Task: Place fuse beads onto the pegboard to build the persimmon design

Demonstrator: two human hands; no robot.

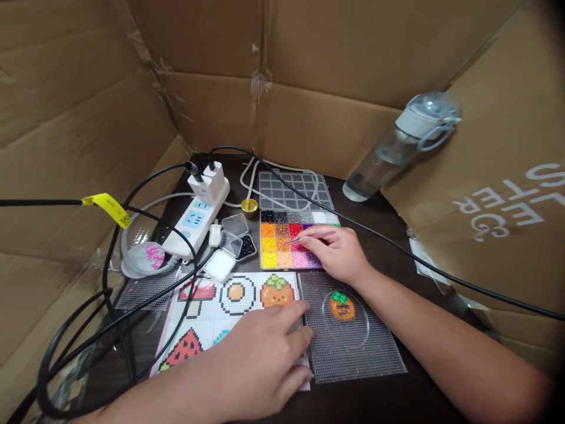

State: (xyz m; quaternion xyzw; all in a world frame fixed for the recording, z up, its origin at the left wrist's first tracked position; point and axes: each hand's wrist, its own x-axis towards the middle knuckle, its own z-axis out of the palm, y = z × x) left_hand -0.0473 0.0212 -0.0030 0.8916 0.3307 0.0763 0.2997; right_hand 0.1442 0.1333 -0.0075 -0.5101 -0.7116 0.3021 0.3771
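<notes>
My right hand (338, 252) pinches pink tweezers (324, 235), their tips down among the orange beads of a compartment box (267, 268) sorted by colour. Whether a bead sits between the tips is too small to tell. Fingers spread, my left hand (276, 347) lies on the printed pattern sheet (207, 324), its fingertips at the edge of a clear pegboard (353, 365). On that pegboard is a bead persimmon (342, 309), orange with green leaves and some dark beads. The sheet shows a like persimmon, a fried egg and a watermelon slice, partly covered by my hand.
A power strip (198, 218) with plugs stands at the left, black cables (106, 294) looping in front. Small boxes hold black beads (246, 246) and white beads (219, 265). A dish of pink beads (154, 256) lies left. A water bottle (397, 147) leans against the cardboard wall (498, 159).
</notes>
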